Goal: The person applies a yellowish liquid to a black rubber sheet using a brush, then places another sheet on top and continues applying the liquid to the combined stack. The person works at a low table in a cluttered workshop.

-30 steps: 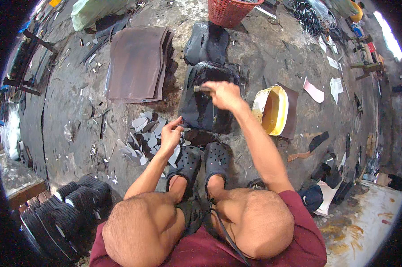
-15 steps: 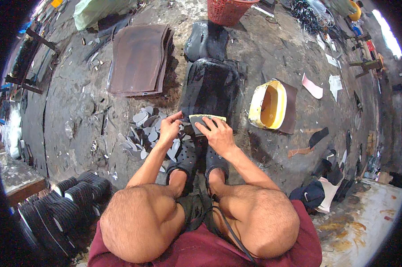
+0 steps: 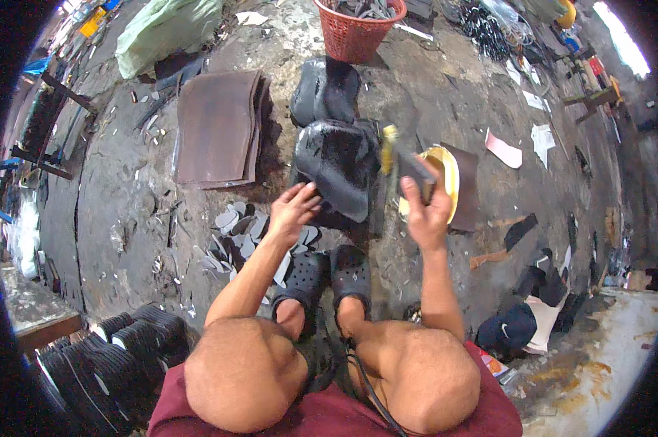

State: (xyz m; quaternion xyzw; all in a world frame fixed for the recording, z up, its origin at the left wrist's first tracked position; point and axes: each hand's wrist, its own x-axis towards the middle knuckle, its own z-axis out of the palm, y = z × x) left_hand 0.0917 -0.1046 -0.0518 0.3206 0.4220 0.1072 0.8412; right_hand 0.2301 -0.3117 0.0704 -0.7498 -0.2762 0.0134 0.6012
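Note:
My left hand (image 3: 294, 209) pinches the near left edge of a glossy black sheet (image 3: 335, 164), whose near end is raised and curled. Behind it lies another curved black sheet (image 3: 323, 93). In my right hand (image 3: 428, 213) is a flat dark spreader (image 3: 415, 169) with a yellow-coated edge, smeared by motion. It is tilted over the left side of a cut-open yellow tub (image 3: 452, 182), and the hand hides part of the tub. Loose grey sole-shaped pieces (image 3: 234, 222) lie in a heap beside my left forearm.
A stack of brown sheets (image 3: 216, 131) lies at the left, with a red basket (image 3: 351, 36) of grey pieces at the back. Rows of black soles (image 3: 117, 364) stand at the lower left. A dark cap (image 3: 505, 326) rests at the lower right. Scraps litter the floor.
My right hand has moved right with the spreader, from the black sheet to the yellow tub. The sheet's near end has risen and curled at my left hand. The whole view has shifted slightly.

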